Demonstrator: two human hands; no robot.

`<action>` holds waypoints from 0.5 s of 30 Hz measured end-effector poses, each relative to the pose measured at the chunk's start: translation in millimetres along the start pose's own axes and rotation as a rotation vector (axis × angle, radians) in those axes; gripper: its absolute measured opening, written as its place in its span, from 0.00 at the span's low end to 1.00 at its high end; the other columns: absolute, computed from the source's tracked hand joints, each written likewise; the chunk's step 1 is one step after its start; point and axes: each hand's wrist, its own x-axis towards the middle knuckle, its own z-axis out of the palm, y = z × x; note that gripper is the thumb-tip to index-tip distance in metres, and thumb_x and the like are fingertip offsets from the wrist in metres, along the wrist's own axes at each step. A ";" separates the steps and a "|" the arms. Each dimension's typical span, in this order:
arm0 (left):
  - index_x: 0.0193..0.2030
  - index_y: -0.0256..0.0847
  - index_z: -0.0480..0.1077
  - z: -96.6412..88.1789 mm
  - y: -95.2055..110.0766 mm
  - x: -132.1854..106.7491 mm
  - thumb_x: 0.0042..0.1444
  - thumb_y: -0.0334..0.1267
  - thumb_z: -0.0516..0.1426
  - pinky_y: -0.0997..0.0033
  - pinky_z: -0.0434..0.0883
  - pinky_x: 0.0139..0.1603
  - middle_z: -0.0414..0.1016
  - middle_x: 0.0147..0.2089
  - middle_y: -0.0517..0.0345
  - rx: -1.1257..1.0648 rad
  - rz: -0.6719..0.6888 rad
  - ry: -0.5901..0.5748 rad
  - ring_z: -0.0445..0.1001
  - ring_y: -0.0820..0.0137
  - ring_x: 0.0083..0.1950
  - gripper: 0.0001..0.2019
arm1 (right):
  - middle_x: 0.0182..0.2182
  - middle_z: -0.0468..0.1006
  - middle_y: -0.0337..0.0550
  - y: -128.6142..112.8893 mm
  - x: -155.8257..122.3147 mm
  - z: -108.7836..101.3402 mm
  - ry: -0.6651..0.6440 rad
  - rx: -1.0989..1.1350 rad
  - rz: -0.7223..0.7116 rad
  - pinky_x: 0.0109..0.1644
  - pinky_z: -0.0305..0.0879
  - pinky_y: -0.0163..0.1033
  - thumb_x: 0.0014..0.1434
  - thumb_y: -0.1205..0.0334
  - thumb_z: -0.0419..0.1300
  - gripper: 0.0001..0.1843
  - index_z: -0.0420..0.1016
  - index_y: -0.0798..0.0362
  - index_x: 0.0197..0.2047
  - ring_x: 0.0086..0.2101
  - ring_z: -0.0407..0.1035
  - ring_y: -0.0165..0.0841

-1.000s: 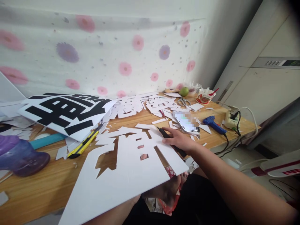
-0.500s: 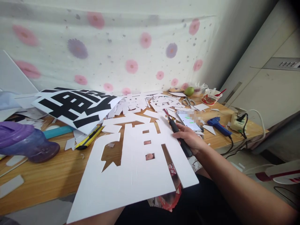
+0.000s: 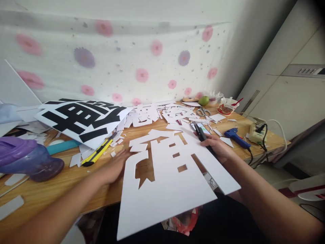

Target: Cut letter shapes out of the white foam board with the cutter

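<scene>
A white foam board [image 3: 162, 200] with cut-out openings lies tilted over the near table edge, overhanging my lap. My right hand [image 3: 218, 145] is closed around a black cutter knife [image 3: 201, 133], held over the board's right side. Beside the board's left edge is my left hand [image 3: 118, 166], slightly blurred, its fingers stretched forward; the board hides part of them. A loose white strip [image 3: 152, 137] lies along the board's far edge. Left of my left hand rests a yellow cutter knife [image 3: 99, 151].
Paper with black characters [image 3: 76, 118] and white offcuts [image 3: 175, 113] cover the back. Scissors [image 3: 203, 112], a phone [image 3: 203, 128], a blue glue gun [image 3: 237, 138] and a power strip [image 3: 257, 132] are at right. A purple bottle [image 3: 27, 157] stands left.
The board has shifted right. My left hand, whose fingertips showed through the openings from underneath, has come out to its left edge. My right hand and the black cutter knife have moved slightly right.
</scene>
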 end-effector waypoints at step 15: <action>0.69 0.31 0.60 -15.6 -69.7 50.4 0.64 0.44 0.39 0.47 0.56 0.72 0.58 0.74 0.41 0.092 -0.202 0.099 0.56 0.54 0.75 0.31 | 0.31 0.78 0.36 38.4 9.9 32.8 -0.135 -0.466 -0.008 0.28 0.65 0.36 0.43 0.69 0.62 0.34 0.72 0.51 0.57 0.25 0.71 0.31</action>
